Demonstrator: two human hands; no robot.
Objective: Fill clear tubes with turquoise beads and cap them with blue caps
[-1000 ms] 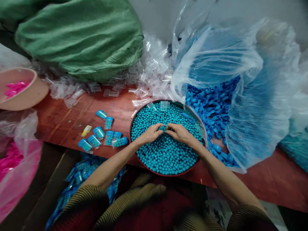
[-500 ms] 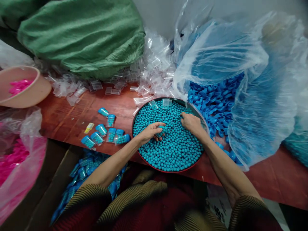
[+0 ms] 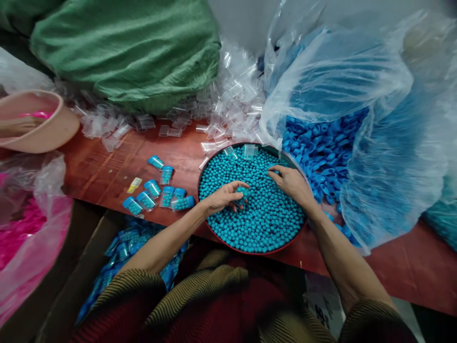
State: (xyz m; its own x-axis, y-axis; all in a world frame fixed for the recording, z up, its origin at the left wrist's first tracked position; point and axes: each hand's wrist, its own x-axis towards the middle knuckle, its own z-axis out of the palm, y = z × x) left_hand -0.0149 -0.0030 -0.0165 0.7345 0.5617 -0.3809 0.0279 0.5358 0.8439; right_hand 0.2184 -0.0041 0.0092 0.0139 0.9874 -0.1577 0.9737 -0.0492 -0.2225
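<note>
A round red-rimmed tray [image 3: 214, 236] full of small teal balls [image 3: 264, 219] sits at the table's near edge. My left hand [image 3: 224, 196] rests on the balls with its fingers curled around a small clear tube filled with teal balls [image 3: 243, 193]. My right hand [image 3: 291, 181] lies at the tray's far right, fingers pinched on a small blue cap [image 3: 274, 166]. Two empty clear tubes [image 3: 249, 150] lie on the balls at the tray's far rim.
Several filled, capped tubes [image 3: 160, 193] lie on the red table left of the tray, more in a box [image 3: 124, 247] below. A pile of empty clear tubes [image 3: 228, 105], a green sack [image 3: 124, 52], a plastic bag of blue caps [image 3: 321, 147], a pink bowl [image 3: 43, 124] and pink bags surround it.
My hands were together at the tray's middle; my right hand has since moved away to the tray's far right edge and pinched a blue cap. My left hand keeps the tube.
</note>
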